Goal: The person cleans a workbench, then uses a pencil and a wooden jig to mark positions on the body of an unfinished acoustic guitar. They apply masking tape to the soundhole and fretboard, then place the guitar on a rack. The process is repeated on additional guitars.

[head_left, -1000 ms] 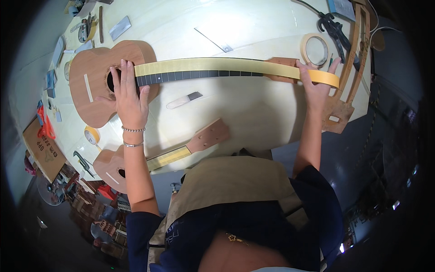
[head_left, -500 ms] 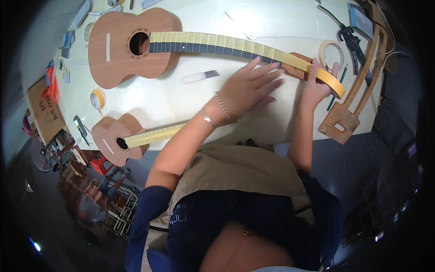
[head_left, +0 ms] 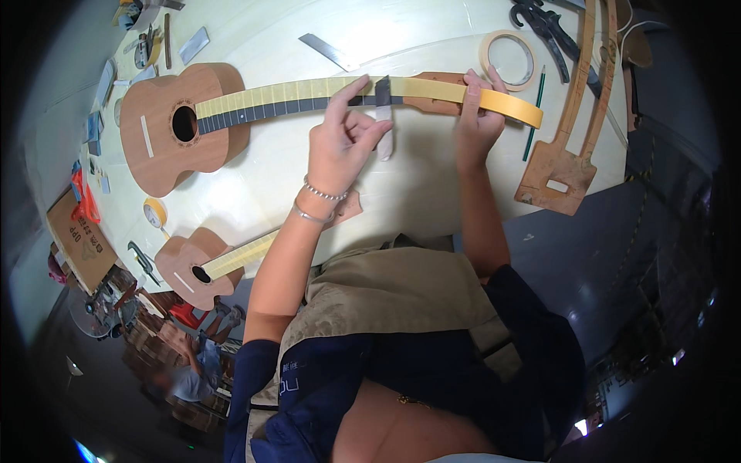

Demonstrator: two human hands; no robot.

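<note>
A small brown guitar or ukulele (head_left: pixel 158 104) lies on the table, its neck pointing right. Yellow masking tape (head_left: pixel 293 89) runs along the far side of the dark fretboard (head_left: pixel 270 112) and on past the headstock (head_left: pixel 432 94). My right hand (head_left: pixel 478 127) grips the tape roll (head_left: pixel 513 108) beyond the headstock. A flat-bladed knife (head_left: pixel 384 127) with a pale handle crosses the tape near the headstock end. My left hand (head_left: pixel 336 147) pinches its handle by the thumb, the index finger stretched toward the fretboard.
A second, smaller instrument (head_left: pixel 185 270) with a taped neck lies at the near left. Another tape roll (head_left: pixel 485 58), a green pencil (head_left: pixel 532 116), black clamps (head_left: pixel 552 38) and a wooden template (head_left: pixel 556 174) lie at right. A metal blade (head_left: pixel 324 50) rests at the back.
My left hand has moved left and picked up the knife from the table, bringing its blade over the tape. The right hand still holds the roll. The whole view has shifted.
</note>
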